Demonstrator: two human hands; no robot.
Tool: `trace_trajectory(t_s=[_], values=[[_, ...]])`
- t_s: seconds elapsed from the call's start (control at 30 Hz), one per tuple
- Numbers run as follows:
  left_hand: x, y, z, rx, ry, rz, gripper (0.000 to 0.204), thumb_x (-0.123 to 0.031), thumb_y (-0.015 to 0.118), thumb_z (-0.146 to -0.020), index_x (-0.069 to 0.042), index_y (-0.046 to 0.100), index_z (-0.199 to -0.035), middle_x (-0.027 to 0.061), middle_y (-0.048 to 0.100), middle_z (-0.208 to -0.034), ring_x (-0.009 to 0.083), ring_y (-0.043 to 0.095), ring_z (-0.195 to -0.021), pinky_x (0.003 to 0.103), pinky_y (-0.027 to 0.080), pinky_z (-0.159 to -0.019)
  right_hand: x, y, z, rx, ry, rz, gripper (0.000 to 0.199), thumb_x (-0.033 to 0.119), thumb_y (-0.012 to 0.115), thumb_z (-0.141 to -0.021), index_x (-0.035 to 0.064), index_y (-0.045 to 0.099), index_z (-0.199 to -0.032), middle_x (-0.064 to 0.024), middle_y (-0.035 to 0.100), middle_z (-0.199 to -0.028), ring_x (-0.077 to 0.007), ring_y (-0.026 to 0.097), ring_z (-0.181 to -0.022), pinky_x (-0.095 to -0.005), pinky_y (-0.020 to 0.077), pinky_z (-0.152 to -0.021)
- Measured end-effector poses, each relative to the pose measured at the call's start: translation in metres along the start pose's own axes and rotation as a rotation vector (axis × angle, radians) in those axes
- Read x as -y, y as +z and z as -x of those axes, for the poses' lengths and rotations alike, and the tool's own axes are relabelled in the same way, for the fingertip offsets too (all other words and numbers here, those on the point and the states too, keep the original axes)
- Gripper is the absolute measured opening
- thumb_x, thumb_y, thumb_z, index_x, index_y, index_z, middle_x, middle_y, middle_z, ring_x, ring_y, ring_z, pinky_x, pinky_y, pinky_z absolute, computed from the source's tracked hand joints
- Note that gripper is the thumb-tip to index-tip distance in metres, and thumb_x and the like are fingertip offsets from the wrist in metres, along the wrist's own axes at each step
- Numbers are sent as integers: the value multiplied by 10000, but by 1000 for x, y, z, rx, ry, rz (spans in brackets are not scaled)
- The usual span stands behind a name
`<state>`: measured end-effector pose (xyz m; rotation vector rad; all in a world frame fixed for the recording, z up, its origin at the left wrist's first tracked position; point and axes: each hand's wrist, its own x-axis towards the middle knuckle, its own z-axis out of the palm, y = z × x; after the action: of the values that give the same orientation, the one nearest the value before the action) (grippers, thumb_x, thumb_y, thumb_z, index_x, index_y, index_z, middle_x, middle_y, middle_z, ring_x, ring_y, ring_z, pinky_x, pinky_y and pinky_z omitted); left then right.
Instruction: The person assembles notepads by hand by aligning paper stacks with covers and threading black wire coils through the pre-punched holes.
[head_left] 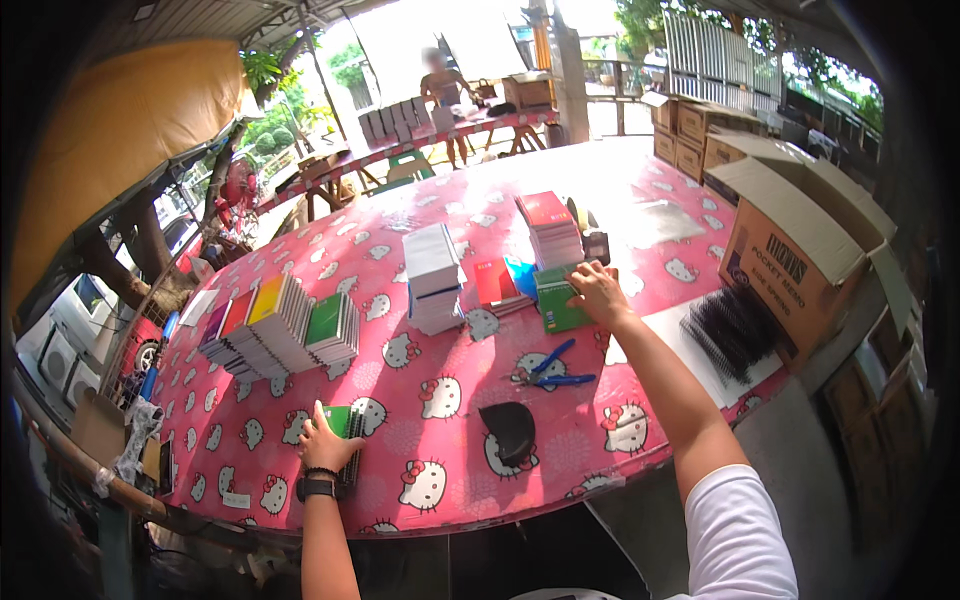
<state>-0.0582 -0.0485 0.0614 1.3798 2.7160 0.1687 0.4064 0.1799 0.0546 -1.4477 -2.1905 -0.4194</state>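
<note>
At the table's near left, my left hand (328, 445) is closed round a small stack of green-covered spiral notebooks (342, 420), thumb along the right side. My right arm stretches forward, and my right hand (601, 294) has its bent fingers on a green-covered notebook (562, 312) right of the middle. How many it grips cannot be made out. Just beyond stands a pile of red-covered notepads (545, 212). To the left lie a red notepad (495, 283) and a tall white stack of paper pads (432, 270). Blue-handled pliers (556, 379) rest nearer me.
Rows of colourful spiral notebooks (268, 315) stand at left. A black curved pouch-like object (507, 433) lies near the front edge. Black spiral wires (733, 335) cover a white sheet (765, 378) beside an open cardboard box (790, 255). Another person (443, 90) stands at a far table.
</note>
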Motion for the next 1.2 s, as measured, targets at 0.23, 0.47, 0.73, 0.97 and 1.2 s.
trace_trajectory(t_s=[0.23, 0.47, 0.73, 0.97, 1.2], values=[[-11, 4, 2, -14, -5, 97, 1214, -469, 823, -540, -205, 97, -1477, 159, 222, -1506, 389, 279, -1348, 631, 295, -1022, 5, -38, 10, -214, 33, -262, 269, 200, 741, -706, 111, 572, -896, -62, 627, -890, -251, 591, -910, -398, 380, -853], [-41, -1, 90, -276, 607, 978, 792, -309, 814, -694, -63, 433, -1343, 165, 455, -1360, 301, 433, -1265, 457, 370, -1021, 122, -135, 115, 189, -262, -827, 253, 161, 748, -696, 61, 550, -817, -107, 598, -790, -315, 607, -790, -404, 480, -685], [-79, 50, 146, 383, 749, 1090, 326, -45, 713, -797, -18, 614, -1106, 93, 667, -1005, 124, 635, -868, 262, 504, -769, 163, -108, 142, 376, -295, -690, 174, 135, 700, -750, 64, 615, -884, -91, 633, -837, -296, 608, -857, -406, 485, -735], [-93, 70, 162, 229, 436, 1624, 260, 63, 632, -812, -17, 506, -1025, 49, 591, -896, 106, 567, -812, 250, 496, -699, 220, -89, 183, 125, 516, -1777, 152, 107, 639, -877, 34, 597, -1003, -13, 606, -848, -113, 549, -784, -243, 441, -707], [-89, 63, 177, 301, 344, 1487, 454, 73, 612, -801, 0, 416, -1205, 97, 564, -979, 153, 564, -881, 287, 489, -792, 226, -88, 182, 38, 630, -1615, 151, 102, 594, -909, 46, 558, -1044, -15, 563, -869, -79, 524, -802, -216, 421, -712]])
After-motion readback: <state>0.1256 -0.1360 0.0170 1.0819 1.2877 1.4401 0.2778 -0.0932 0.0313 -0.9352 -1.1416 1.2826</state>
